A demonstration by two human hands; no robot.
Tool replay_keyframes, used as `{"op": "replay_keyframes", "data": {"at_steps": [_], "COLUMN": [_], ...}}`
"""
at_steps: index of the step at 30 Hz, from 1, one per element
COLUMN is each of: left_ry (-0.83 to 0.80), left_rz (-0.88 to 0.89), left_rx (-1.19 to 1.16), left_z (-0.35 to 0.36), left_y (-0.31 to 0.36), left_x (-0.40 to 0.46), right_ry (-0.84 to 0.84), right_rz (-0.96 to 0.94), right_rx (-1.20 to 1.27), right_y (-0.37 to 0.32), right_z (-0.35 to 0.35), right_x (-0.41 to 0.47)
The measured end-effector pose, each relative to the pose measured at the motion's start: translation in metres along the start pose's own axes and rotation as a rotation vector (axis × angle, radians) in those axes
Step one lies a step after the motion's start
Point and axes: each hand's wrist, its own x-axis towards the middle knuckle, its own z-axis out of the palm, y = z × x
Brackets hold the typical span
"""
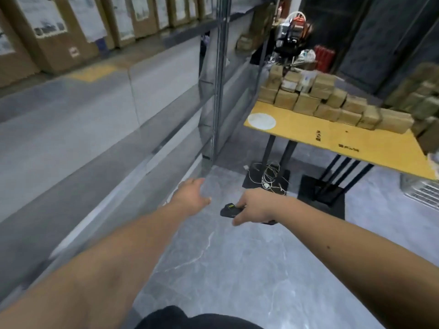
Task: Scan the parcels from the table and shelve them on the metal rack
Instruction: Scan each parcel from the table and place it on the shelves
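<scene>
Item: brown cardboard parcels (332, 100), stacked along far edge of yellow table (308, 136); grey metal rack (218, 91) adjacent. Right hand (256, 205) grips black handheld scanner (231, 210); left hand (192, 195) relaxed, empty. Risk: one-handed lift topples stack.

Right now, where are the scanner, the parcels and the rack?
scanner (230, 209), head view, its dark front end past the right hand's fingers.
parcels (306, 103), head view, a front box's face.
rack (219, 91), head view, its upright post.

Scanner (231, 209) in right hand (255, 205) (gripped)
</scene>
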Motion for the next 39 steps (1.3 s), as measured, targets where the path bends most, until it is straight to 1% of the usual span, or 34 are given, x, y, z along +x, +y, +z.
{"op": "replay_keyframes", "data": {"at_steps": [4,8,11,19,25,33,36,39], "left_ry": [-0.052,-0.110,-0.141,-0.222,-0.241,-0.231,-0.224,-0.229], "left_rz": [0.095,0.169,0.232,0.349,0.369,0.361,0.333,0.254], "left_rx": [0.053,0.102,0.131,0.193,0.215,0.187,0.187,0.175], "left_z": [0.010,0.016,0.016,-0.002,-0.011,0.002,0.013,0.017], "left_y": [0.041,0.078,0.104,0.162,0.202,0.255,0.272,0.289], "left_x": [0.057,0.123,0.180,0.327,0.417,0.540,0.591,0.639], "right_ry": [0.023,0.040,0.060,0.145,0.177,0.214,0.202,0.158], "right_rz": [0.099,0.175,0.223,0.339,0.366,0.365,0.344,0.335], "right_rx": [0.093,0.114,0.110,0.235,0.285,0.378,0.368,0.359], "right_y": [0.047,0.084,0.105,0.154,0.193,0.275,0.319,0.358], "right_z": [-0.016,-0.040,-0.071,-0.157,-0.214,-0.288,-0.313,-0.345], "right_x": [0.017,0.043,0.068,0.148,0.199,0.288,0.338,0.378]}}
